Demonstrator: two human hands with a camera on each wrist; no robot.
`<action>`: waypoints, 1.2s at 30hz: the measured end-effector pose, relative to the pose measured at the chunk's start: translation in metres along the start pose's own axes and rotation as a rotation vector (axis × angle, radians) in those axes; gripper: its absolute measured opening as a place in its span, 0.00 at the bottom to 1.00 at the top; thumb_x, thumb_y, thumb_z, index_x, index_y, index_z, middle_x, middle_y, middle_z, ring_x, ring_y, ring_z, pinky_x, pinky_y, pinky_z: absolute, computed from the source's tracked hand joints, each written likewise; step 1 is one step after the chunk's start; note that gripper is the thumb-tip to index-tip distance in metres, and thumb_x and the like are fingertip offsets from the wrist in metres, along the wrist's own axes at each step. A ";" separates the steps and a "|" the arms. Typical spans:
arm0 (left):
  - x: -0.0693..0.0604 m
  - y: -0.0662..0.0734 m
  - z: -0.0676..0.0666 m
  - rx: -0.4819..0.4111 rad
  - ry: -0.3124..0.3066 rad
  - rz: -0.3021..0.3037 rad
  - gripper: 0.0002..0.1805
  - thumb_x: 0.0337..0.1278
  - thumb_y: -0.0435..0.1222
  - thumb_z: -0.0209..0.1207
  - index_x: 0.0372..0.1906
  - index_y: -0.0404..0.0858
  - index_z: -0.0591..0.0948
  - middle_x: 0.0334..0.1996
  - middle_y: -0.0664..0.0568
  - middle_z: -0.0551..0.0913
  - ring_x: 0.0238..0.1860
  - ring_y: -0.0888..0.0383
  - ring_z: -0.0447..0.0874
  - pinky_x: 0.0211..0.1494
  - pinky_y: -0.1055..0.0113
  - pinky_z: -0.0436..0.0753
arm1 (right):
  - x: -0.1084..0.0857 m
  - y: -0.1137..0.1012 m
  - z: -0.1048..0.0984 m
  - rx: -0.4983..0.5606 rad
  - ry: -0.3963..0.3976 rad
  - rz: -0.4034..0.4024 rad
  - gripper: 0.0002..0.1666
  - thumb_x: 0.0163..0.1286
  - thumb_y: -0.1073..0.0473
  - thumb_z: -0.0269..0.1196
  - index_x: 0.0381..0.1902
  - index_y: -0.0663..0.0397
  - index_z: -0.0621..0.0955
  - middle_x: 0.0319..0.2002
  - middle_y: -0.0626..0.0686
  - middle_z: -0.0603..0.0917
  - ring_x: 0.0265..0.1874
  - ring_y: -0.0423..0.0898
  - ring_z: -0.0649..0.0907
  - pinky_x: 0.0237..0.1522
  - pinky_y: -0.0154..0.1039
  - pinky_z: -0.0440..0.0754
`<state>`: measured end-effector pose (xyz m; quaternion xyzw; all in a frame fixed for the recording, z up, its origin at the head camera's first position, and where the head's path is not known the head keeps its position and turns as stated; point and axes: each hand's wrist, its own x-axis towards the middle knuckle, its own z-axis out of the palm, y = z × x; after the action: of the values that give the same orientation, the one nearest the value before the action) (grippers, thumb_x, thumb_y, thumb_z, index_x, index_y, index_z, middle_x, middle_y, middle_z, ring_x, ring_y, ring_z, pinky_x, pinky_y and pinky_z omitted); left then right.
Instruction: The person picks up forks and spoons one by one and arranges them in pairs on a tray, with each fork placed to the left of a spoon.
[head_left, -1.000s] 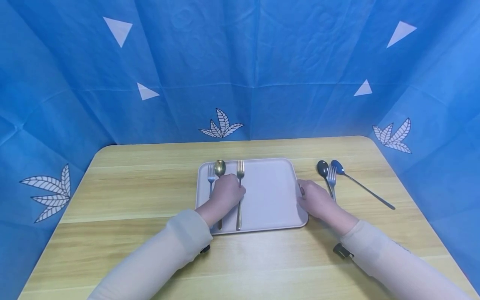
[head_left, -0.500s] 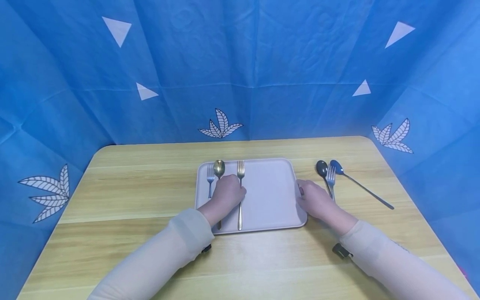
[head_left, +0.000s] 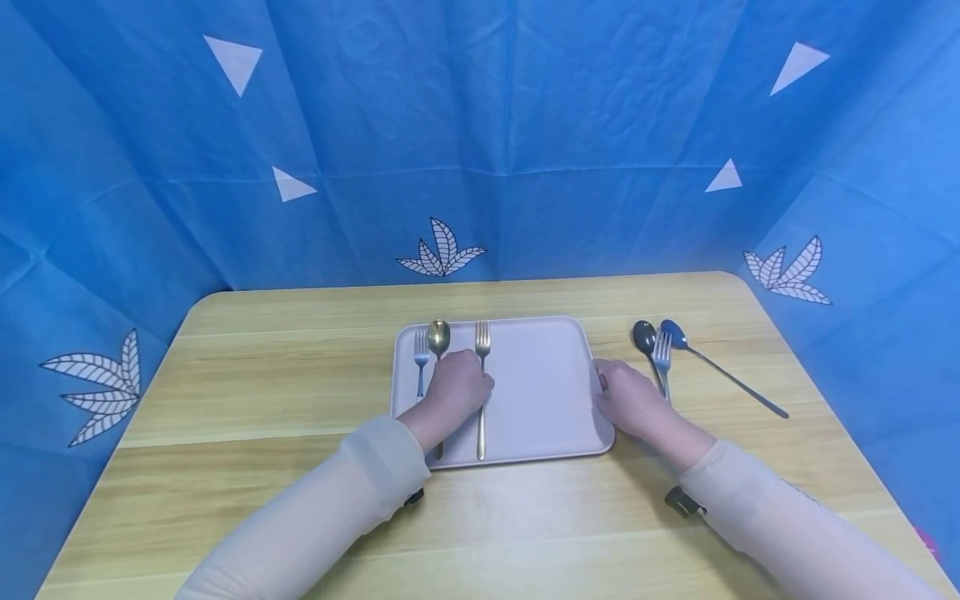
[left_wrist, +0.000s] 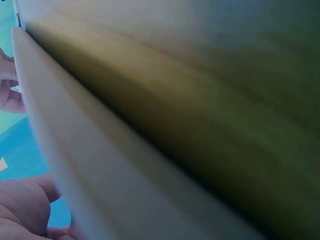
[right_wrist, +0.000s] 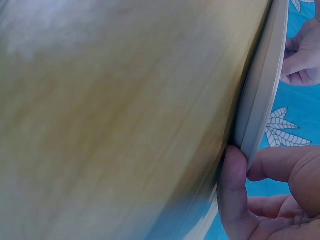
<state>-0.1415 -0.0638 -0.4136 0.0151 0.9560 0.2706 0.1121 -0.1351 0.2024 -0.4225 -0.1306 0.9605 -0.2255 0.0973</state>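
- Pinching the gold fork (head_left: 482,335) by its handle, as far as the head view shows, the left hand (head_left: 453,385) has its fingers curled over it. The fork lies on the tray (head_left: 543,387), right of the gold spoon (head_left: 438,335) and the small silver fork (head_left: 421,346). Since a second ago its handle has crept slightly rightward and straightened, while its neighbours show no clear shift along the tray; I take this as fine adjustment of the row rather than a fresh placement. The right hand (head_left: 628,396) stays at the tray's right edge, probably to steady it. Beyond, on the tabletop (head_left: 300,375), lie the black spoon (head_left: 643,335), the other silver fork (head_left: 662,350) and the blue spoon (head_left: 674,333).
- Left wrist view: the tray's side wall fills much of the picture; the left hand is partly behind the rim, so its hold cannot be told here.
- Right wrist view: the right hand pinches the tray's rim, a digit on either side; the fork is hidden.
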 end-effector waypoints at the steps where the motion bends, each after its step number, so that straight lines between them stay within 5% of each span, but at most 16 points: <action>1: 0.000 0.001 0.000 0.004 0.001 0.001 0.21 0.56 0.31 0.55 0.11 0.44 0.64 0.09 0.58 0.61 0.13 0.60 0.62 0.22 0.66 0.66 | 0.000 0.000 0.000 0.000 0.000 0.002 0.16 0.62 0.68 0.63 0.48 0.65 0.79 0.39 0.61 0.82 0.38 0.55 0.82 0.42 0.53 0.82; 29: 0.006 0.007 0.000 -0.019 -0.041 -0.045 0.20 0.58 0.31 0.54 0.12 0.44 0.66 0.12 0.56 0.65 0.15 0.59 0.65 0.22 0.66 0.67 | 0.001 0.001 0.000 -0.011 -0.004 0.010 0.13 0.62 0.67 0.63 0.45 0.63 0.79 0.37 0.58 0.81 0.34 0.52 0.81 0.37 0.49 0.82; 36: 0.005 0.008 -0.003 -0.035 -0.053 -0.066 0.21 0.59 0.31 0.54 0.12 0.43 0.66 0.11 0.56 0.65 0.14 0.60 0.65 0.21 0.67 0.66 | 0.000 0.001 -0.002 -0.006 -0.013 0.009 0.19 0.62 0.67 0.63 0.52 0.66 0.79 0.40 0.61 0.82 0.36 0.54 0.82 0.40 0.51 0.82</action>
<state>-0.1475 -0.0576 -0.4081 -0.0113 0.9478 0.2831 0.1467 -0.1360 0.2035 -0.4213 -0.1282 0.9612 -0.2211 0.1043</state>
